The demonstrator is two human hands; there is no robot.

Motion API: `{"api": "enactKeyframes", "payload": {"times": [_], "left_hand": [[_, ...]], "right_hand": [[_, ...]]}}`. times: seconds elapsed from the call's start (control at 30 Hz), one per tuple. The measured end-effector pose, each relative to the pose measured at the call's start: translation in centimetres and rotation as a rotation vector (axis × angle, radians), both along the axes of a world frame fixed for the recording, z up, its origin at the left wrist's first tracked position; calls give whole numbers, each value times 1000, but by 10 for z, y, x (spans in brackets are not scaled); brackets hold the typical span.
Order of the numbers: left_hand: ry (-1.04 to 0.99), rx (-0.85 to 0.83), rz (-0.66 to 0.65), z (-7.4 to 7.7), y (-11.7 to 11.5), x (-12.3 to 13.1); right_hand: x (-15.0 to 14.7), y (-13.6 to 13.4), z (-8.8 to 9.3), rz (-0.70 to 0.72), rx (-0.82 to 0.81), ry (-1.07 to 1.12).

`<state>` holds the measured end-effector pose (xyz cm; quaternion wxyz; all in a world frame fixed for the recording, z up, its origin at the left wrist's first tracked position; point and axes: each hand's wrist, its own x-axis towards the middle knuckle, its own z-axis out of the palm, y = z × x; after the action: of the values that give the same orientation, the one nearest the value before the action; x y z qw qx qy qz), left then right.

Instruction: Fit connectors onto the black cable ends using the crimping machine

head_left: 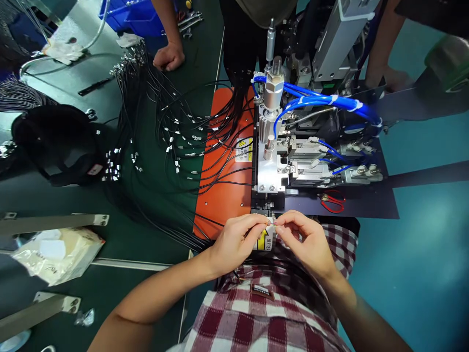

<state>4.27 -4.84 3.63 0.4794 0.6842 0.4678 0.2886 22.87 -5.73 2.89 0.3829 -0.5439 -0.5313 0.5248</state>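
Note:
My left hand and my right hand meet fingertip to fingertip at the near edge of a small pneumatic machine. Both are pinched shut on a tiny pale piece between them; I cannot make out what it is. They sit just in front of the machine's black front block and above a yellow warning label. Thin black wires run from the left under my left hand. The machine stands beside an orange plate.
Many black wires with metal ends spread over the green table. Another person's hand rests at the far side by a blue bin. Red-handled scissors lie right of the machine. A plastic bag lies at left.

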Motion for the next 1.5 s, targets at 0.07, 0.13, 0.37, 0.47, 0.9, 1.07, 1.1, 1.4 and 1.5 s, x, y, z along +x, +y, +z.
{"api": "enactKeyframes", "payload": {"times": [0.07, 0.13, 0.37, 0.47, 0.9, 1.07, 1.1, 1.4, 1.5], "left_hand": [[-12, -36, 10, 0, 0, 0], [-29, -82, 15, 0, 1, 0], [-100, -201, 42, 2, 4, 1], [-113, -223, 58, 0, 4, 1], [-208, -338, 177, -8, 1, 4], [-294, -428, 205, -7, 2, 5], [-294, -426, 202, -6, 2, 5], [-286, -413, 181, -6, -1, 4], [-261, -396, 159, -9, -2, 4]], "right_hand": [[-1, -1, 0, -7, 57, -44], [-2, -1, -2, 1, 74, -53], [-2, -6, -8, 3, 82, -65], [-2, -9, -7, 4, 104, -70], [-14, -28, -9, 130, 670, -707], [-24, -33, -15, 91, 661, -622], [-22, -32, -14, 66, 609, -543], [-16, -10, -11, -142, 60, -64], [-22, -9, -13, -147, -11, 37]]}}
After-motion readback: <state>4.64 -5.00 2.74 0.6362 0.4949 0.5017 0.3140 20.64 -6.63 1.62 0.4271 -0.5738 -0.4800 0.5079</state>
